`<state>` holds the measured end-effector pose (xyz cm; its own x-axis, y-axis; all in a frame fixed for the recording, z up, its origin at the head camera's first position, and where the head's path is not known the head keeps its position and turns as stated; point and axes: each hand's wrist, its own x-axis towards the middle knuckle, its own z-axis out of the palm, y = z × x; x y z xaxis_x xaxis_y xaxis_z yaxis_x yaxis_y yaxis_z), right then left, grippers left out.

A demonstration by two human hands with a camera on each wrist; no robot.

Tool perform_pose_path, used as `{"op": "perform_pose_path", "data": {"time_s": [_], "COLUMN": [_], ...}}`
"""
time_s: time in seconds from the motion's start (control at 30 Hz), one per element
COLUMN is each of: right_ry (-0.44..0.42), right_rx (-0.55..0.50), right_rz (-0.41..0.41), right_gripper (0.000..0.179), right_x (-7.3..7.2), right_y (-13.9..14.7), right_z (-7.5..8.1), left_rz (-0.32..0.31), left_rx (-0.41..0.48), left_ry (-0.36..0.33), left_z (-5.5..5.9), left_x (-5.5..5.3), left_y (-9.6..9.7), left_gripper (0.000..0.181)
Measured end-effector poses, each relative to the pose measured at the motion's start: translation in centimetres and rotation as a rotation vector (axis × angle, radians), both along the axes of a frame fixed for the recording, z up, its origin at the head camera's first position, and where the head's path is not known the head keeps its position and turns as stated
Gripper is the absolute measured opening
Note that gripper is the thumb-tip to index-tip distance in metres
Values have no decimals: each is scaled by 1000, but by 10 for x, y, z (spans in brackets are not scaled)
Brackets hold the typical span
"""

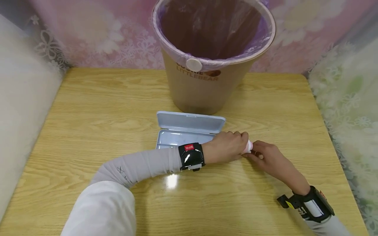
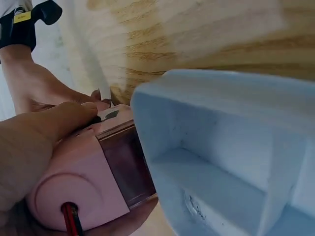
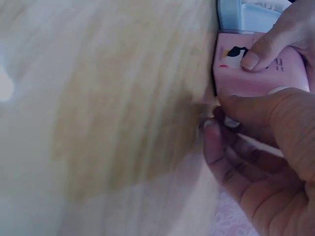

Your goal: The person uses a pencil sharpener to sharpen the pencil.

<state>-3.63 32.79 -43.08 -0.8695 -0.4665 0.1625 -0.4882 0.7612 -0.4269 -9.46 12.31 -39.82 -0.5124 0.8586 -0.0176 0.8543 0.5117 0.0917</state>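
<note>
My left hand [image 1: 225, 147] grips a pink pencil sharpener [image 2: 108, 182] just right of the light-blue pencil case [image 1: 174, 136]. A red and black pencil [image 2: 74, 223] sticks out of the round hole in the sharpener's face. A dark see-through drawer [image 2: 129, 167] shows on its side. At the sharpener's opposite end, my right hand [image 1: 270, 160] pinches the small crank handle [image 3: 231, 122] between thumb and fingers. The left thumb [image 3: 256, 56] presses on the printed top. In the head view, the left hand hides most of the sharpener.
The case's hinged lid [image 1: 192, 122] stands raised at the back. Right behind it is a tall beige bin [image 1: 203, 91] lined with a purple bag [image 1: 177, 49]. Everything stands on a wood-grain table [image 1: 103, 108], with floral cloth [image 1: 103, 36] behind.
</note>
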Motion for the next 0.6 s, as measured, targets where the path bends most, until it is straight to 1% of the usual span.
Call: {"op": "perform_pose_path", "data": {"time_s": [0.1,0.13,0.2,0.27,0.33,0.4,0.5,0.53,0.6], "right_ry": [67,77,83,67,53,44,46,50,62], "right_rx": [-21,-22,-16,-5,0,-12,-49,-59,-67], "right_rz": [23,21,16,14,28,45,57,58,46], "right_gripper": [25,22,21,19,19,24,30,32,37], "right_x": [-1,1,5,8,13,20,28,29,25], "right_y": [-1,1,4,5,7,9,11,12,13], "right_z": [-6,-6,-6,-4,1,11,33,40,53], "left_rz": [37,44,59,75,81,72,62,63,68], "left_rx": [23,32,46,58,60,49,24,16,10], "left_ry": [-23,-26,-11,9,27,40,28,20,11], "left_z": [-3,-3,-3,-4,-4,-3,-2,-1,-1], "left_x": [0,1,3,5,6,7,6,6,4], "left_y": [-1,1,5,8,9,9,9,8,8], "left_gripper": [39,39,37,33,29,29,35,39,38]}}
